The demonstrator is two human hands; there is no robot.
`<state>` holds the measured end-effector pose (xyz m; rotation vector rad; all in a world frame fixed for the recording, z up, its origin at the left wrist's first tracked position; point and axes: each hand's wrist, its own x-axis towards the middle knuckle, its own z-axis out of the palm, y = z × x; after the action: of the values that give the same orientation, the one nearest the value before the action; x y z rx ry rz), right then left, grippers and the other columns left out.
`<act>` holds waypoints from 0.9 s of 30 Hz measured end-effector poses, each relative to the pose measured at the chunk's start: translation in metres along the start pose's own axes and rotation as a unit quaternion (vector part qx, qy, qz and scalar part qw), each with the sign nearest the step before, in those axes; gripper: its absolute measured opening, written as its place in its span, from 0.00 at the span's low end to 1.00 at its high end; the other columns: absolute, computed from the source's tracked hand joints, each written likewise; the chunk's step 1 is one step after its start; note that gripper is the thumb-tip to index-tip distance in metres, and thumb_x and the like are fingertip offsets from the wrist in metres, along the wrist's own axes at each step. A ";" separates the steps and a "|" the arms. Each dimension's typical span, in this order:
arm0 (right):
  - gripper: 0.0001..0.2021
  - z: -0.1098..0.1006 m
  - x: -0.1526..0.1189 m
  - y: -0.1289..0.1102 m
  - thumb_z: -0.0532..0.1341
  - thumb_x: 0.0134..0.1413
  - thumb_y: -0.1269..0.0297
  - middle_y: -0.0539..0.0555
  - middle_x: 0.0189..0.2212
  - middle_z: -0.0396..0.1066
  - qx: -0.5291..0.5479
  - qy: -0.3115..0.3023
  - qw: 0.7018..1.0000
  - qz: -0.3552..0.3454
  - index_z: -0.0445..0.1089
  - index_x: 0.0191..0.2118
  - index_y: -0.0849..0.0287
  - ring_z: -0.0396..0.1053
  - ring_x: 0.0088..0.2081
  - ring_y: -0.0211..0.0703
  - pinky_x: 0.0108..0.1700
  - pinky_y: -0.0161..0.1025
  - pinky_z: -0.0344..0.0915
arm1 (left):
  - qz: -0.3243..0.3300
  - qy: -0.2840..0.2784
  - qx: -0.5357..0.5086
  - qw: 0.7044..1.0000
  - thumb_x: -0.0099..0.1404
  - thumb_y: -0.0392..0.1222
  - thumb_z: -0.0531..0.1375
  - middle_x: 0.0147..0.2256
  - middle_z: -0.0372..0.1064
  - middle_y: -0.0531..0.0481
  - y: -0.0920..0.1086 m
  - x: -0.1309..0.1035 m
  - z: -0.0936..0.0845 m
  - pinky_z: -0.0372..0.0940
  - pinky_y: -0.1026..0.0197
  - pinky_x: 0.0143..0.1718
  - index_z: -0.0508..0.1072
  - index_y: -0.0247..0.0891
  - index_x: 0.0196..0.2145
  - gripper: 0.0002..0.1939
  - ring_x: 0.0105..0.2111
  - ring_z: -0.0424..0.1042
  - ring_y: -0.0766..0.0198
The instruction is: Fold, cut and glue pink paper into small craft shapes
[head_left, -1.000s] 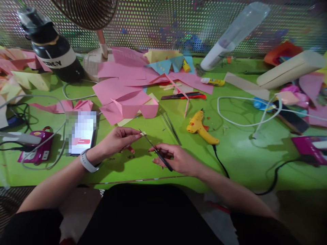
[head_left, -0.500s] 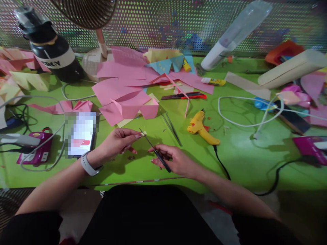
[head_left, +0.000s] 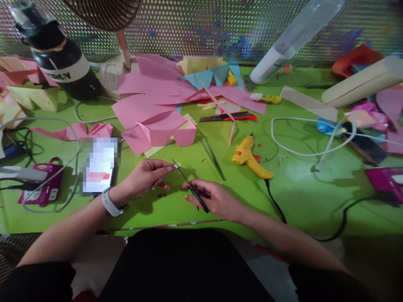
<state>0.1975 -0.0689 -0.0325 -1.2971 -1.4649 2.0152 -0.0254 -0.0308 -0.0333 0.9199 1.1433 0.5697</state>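
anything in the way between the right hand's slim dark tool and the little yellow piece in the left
Nothing visible does: the slim dark tool in the right hand extends to the yellow piece pinched in the left hand. The tweezers lie off to the side.

Near the table's (head_left: 302, 201) front edge, your left hand (head_left: 150, 177) pinches a small yellowish piece (head_left: 176, 166) right by the slim dark-handled tool (head_left: 199, 199) in your right hand (head_left: 217, 199). Tweezers (head_left: 214, 161) lie farther back; a black bottle (head_left: 64, 63) stands toward the back left corner.
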 end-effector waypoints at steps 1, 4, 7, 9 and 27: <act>0.19 0.000 0.000 0.000 0.66 0.50 0.50 0.44 0.24 0.57 0.000 0.002 1.000 0.002 0.68 0.41 0.60 0.57 0.26 0.34 0.29 0.34 0.56 | -0.003 0.000 0.000 1.000 0.64 0.41 0.63 0.11 0.56 0.62 0.000 0.000 0.000 0.66 0.69 0.21 0.79 0.32 0.40 0.10 0.11 0.57 0.75; 0.20 0.001 -0.001 0.001 0.67 0.49 0.50 0.45 0.24 0.58 0.002 0.004 1.000 0.006 0.69 0.40 0.61 0.56 0.26 0.34 0.29 0.34 0.56 | -0.012 -0.003 -0.005 1.000 0.64 0.41 0.63 0.10 0.56 0.62 0.001 0.000 0.001 0.65 0.70 0.20 0.79 0.32 0.40 0.10 0.12 0.57 0.75; 0.19 0.002 -0.001 0.001 0.67 0.49 0.50 0.44 0.23 0.57 0.005 0.007 1.000 0.004 0.68 0.39 0.60 0.55 0.26 0.34 0.28 0.34 0.55 | -0.018 -0.010 -0.012 1.000 0.63 0.41 0.63 0.10 0.56 0.62 0.001 0.001 0.002 0.67 0.70 0.22 0.78 0.32 0.40 0.11 0.12 0.56 0.75; 0.18 0.002 -0.001 0.001 0.67 0.49 0.50 0.44 0.23 0.57 0.006 0.009 1.000 0.002 0.68 0.37 0.59 0.55 0.26 0.34 0.28 0.34 0.55 | -0.019 -0.014 -0.016 1.000 0.64 0.41 0.63 0.10 0.56 0.63 0.000 0.001 0.002 0.68 0.69 0.23 0.78 0.31 0.41 0.11 0.12 0.56 0.75; 0.18 -0.002 0.004 0.004 0.67 0.48 0.48 0.46 0.25 0.64 0.013 0.027 0.999 0.022 0.68 0.34 0.59 0.59 0.25 0.33 0.28 0.34 0.59 | -0.049 -0.042 0.043 0.997 0.68 0.41 0.59 0.14 0.66 0.57 0.007 0.001 -0.002 0.52 0.74 0.13 0.78 0.32 0.37 0.10 0.11 0.60 0.77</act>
<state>0.1980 -0.0668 -0.0381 -1.3725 -1.3944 2.0033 -0.0265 -0.0256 -0.0285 0.9475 1.1385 0.4005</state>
